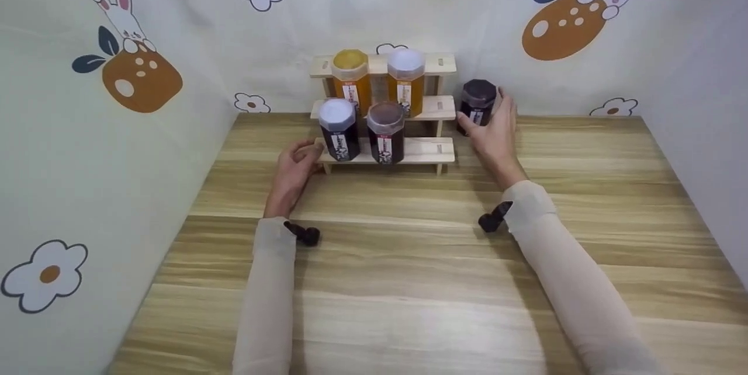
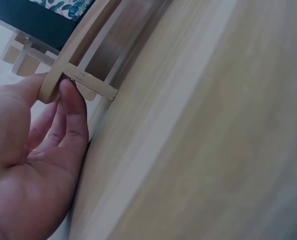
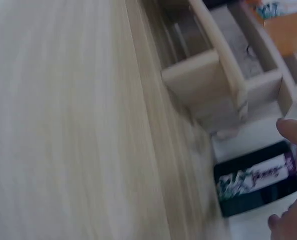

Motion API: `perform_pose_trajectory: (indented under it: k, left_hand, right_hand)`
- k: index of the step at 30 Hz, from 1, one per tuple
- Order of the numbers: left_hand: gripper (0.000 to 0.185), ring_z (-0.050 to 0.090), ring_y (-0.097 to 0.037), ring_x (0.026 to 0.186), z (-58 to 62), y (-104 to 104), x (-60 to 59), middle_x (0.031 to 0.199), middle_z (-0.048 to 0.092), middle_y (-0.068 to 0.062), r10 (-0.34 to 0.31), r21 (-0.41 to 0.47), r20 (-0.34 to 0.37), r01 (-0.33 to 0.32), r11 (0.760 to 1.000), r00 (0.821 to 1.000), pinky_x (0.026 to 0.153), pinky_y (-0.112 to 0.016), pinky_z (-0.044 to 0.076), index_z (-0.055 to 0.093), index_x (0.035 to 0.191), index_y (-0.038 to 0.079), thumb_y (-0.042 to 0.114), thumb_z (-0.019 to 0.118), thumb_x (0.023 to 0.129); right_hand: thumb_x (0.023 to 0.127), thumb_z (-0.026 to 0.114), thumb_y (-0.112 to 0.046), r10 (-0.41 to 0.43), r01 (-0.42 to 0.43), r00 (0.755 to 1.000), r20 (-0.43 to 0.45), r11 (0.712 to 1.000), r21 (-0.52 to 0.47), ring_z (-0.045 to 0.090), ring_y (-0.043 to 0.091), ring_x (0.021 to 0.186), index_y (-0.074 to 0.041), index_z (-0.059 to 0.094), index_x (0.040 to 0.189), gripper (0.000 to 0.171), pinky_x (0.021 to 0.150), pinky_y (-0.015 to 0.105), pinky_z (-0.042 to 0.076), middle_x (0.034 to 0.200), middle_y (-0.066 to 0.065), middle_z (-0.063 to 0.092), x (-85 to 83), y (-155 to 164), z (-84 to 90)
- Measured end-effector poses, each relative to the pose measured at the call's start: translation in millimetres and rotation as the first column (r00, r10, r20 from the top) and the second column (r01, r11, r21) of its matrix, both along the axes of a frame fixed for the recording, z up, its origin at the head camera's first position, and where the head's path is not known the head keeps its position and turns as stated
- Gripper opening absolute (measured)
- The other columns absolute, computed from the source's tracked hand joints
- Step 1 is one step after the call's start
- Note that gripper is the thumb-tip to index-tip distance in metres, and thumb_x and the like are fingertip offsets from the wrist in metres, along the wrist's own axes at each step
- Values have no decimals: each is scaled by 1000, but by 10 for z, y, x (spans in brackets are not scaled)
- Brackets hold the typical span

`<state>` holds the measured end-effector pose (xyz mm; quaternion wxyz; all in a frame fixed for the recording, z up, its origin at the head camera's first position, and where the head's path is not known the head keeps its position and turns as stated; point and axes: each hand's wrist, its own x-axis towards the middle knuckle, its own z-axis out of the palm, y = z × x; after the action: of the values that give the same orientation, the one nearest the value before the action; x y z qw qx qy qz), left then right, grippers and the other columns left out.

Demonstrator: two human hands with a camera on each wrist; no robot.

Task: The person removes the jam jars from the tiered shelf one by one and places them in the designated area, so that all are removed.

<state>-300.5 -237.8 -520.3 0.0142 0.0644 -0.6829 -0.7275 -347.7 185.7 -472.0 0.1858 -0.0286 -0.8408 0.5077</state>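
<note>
A three-tier wooden rack (image 1: 429, 148) stands at the back of the table. My left hand (image 1: 296, 166) pinches the left end of its lowest shelf (image 2: 52, 82), thumb on top and fingers below. To the right of the rack stands a dark jar (image 1: 480, 93) with a printed label. My right hand (image 1: 497, 136) spans that jar, thumb on its left side and fingers on its right. In the right wrist view, gaps show between the jar (image 3: 258, 180) and the spread thumb and fingers.
On the lowest tier sit a dark jar with a white lid (image 1: 339, 129) and a dark red jar (image 1: 386, 135). Two amber jars, one yellow-topped (image 1: 350, 80) and one white-topped (image 1: 406, 80), stand higher up. A printed cloth wall (image 1: 467, 24) borders the table (image 1: 409, 264).
</note>
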Motion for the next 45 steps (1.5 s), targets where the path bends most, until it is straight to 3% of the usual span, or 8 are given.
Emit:
perform_pose_trajectory:
  k: [3,9,13,17,23,27,33,45]
  left_hand:
    - [53,71,-14,105,8,26,1,141,67,-24,17,2,-18,-17,1000,1000,89,-25,64,54,148,-3,23,74,105]
    - [51,74,-13,93,-1,58,13,122,75,-16,46,-16,-41,-46,999,998,84,-26,65,58,144,-2,25,76,104]
    - [54,73,-12,92,1,65,28,117,76,-12,56,-13,-37,-57,998,998,82,-24,65,58,145,-3,26,76,104]
    - [55,72,-11,94,14,64,28,120,75,-11,59,2,-30,-59,998,998,83,-23,65,58,147,-3,26,76,104]
    - [52,73,-11,94,21,79,26,120,75,-11,68,-16,-27,-68,998,997,83,-23,65,59,144,-1,27,76,104]
    - [52,73,-11,91,20,82,30,123,74,-13,66,-29,-25,-67,997,998,83,-24,65,59,145,-1,29,75,105]
    - [55,74,-12,94,24,81,60,127,73,-18,64,-19,-20,-65,998,998,84,-25,65,57,147,-2,29,75,105]
    - [50,72,-12,95,33,110,70,127,72,-19,84,-11,-42,-84,996,996,83,-23,64,58,145,-3,24,74,105]
  right_hand:
    - [91,87,-38,-21,17,992,-121,999,-30,36,24,158,-10,33,164,95,135,36,27,168,12,37,115,-122,71]
    - [95,83,-23,26,-67,949,-315,991,-118,50,26,142,-8,52,151,66,115,43,55,153,14,48,352,-431,115]
    - [98,80,-13,180,-243,933,-313,954,-175,63,35,124,-3,59,142,50,103,47,62,137,22,60,480,-631,105]
    - [98,80,-9,341,-403,901,-269,886,-227,67,41,123,3,57,144,53,106,50,61,138,25,64,530,-796,79]
    - [96,85,-20,449,-494,866,-223,839,-230,67,35,128,-4,57,148,61,111,48,58,142,16,66,536,-945,27]
    - [93,89,-27,465,-494,869,-169,840,-225,66,31,131,-9,54,150,69,114,46,57,143,13,66,533,-1018,12]
    - [87,94,-36,457,-465,885,-85,872,-152,63,25,132,-11,52,153,82,117,42,53,142,10,66,534,-1150,-17]
    - [84,96,-38,414,-418,907,-74,907,-53,60,31,140,-6,50,154,90,121,42,51,153,14,59,516,-1283,-90]
